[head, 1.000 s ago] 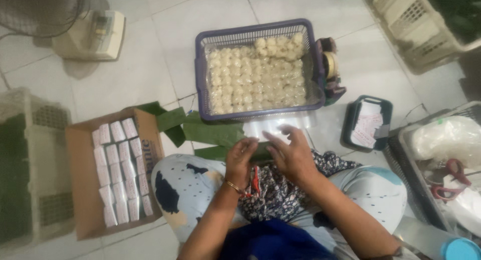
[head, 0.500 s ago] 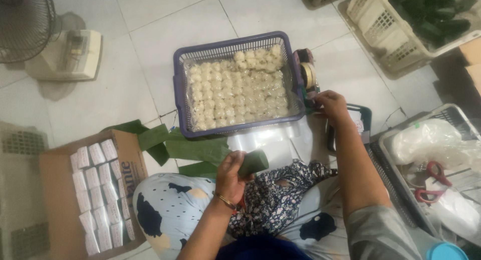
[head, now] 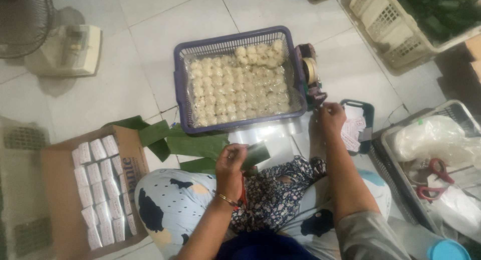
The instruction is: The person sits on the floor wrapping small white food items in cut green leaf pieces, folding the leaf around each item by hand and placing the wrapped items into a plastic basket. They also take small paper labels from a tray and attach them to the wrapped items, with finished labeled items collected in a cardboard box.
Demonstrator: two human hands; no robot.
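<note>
I sit on the tiled floor. My left hand [head: 231,165] holds a folded green leaf packet [head: 256,154] above my lap. My right hand [head: 331,117] reaches out to the tape dispenser [head: 309,79] beside the purple basket [head: 181,89], its fingers pinched at the dispenser's near end; the tape itself is too thin to make out. The basket is filled with several small pale round dumplings under clear plastic. Green leaf strips [head: 193,144] lie on the floor between the basket and my knees.
A cardboard box [head: 60,190] with rows of white wrapped packets is at my left. A small dark tray [head: 362,124] with paper slips lies at right, beside a basket [head: 401,154] holding plastic bags and red scissors [head: 433,180]. A fan base [head: 67,49] stands far left, cream crates far right.
Both hands were together over my lap. My right hand has gone out to the tape dispenser, while my left hand keeps the leaf packet. The camera view shifted slightly.
</note>
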